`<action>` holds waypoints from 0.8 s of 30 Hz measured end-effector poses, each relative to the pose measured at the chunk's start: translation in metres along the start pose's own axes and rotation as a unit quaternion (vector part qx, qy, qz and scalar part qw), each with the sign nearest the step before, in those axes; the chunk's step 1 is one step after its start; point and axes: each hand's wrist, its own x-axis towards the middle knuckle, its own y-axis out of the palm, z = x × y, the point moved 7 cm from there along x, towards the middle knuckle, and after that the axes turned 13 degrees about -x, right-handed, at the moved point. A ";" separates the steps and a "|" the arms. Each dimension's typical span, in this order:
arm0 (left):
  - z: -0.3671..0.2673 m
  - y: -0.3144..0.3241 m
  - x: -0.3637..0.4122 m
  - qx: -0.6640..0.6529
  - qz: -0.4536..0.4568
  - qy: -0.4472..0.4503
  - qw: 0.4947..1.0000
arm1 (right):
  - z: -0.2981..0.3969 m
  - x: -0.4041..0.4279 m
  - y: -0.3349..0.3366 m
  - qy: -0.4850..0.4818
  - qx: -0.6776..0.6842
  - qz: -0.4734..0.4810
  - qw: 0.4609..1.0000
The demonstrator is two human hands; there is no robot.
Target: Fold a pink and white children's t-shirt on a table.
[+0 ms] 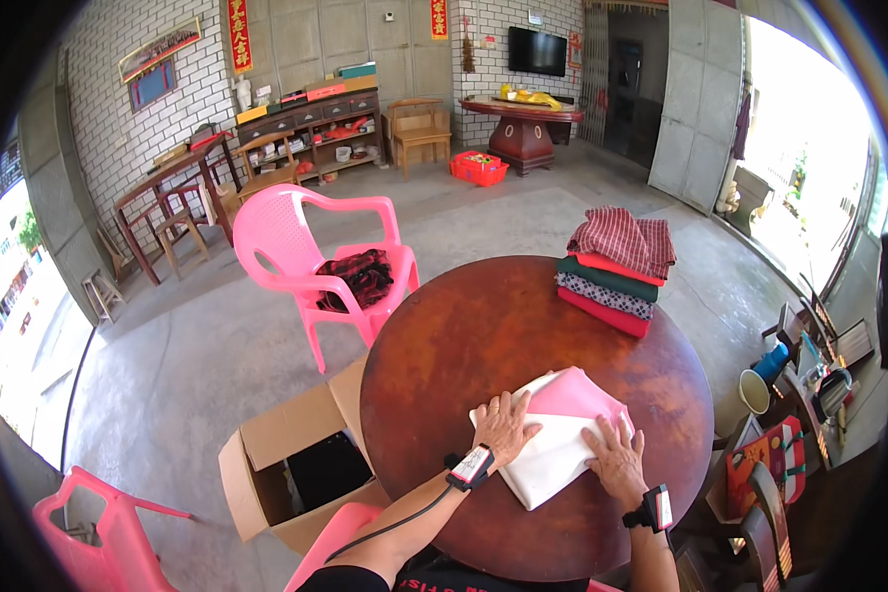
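Note:
A folded white and pink cloth (540, 462) lies on the round brown wooden table (451, 355) in front of me. Its pink part shows at the far side, and white fabric covers the near side. My left hand (503, 429) rests on the cloth's left edge with the fingers spread. On the right edge lies my right hand (619, 460), its fingers apart and pressed lightly to the fabric. Each wrist wears a strapped device. Further back on the table stands a stack of folded fabrics (610, 277), with red checked cloth on top.
An open cardboard box (274, 444) with something black inside stands left of the table. Behind it is a pink plastic armchair (288, 237) bearing a red and black cloth (359, 280). Another pink chair (103, 533) is at lower left. Dark wooden chairs (766, 510) crowd the right.

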 end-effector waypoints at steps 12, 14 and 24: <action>-0.048 -0.068 -0.074 0.057 0.234 0.036 0.970 | 0.043 -0.037 0.001 0.031 0.107 -0.030 0.993; -0.062 -0.069 -0.069 0.036 0.178 0.076 0.980 | 0.050 -0.044 0.007 0.033 0.112 -0.031 0.993; -0.118 0.010 -0.075 -0.072 0.179 0.185 0.964 | 0.011 -0.029 0.030 -0.056 0.314 -0.033 0.947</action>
